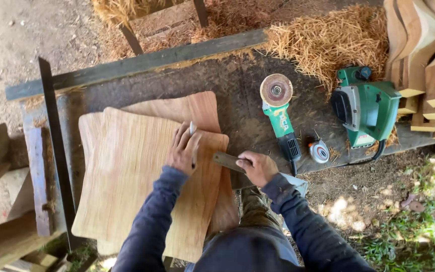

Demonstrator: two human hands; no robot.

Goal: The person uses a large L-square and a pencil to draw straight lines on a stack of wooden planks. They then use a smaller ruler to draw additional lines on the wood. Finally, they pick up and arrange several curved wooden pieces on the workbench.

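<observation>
Left hand point(183, 150) flat on curved light wooden seat board point(127, 176), fingers spread, pencil-like stick point(192, 130) between them, maybe. Right hand point(256, 166) closed around flat wooden-handled tool point(226, 160), touching board's edge.

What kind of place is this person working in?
Most likely an outdoor woodworking spot. A rough workbench stands on bare dirt, with an angle grinder and a green electric planer on it, and cut wooden parts stacked at one end. Both hands rest on a shaped wooden board.
</observation>
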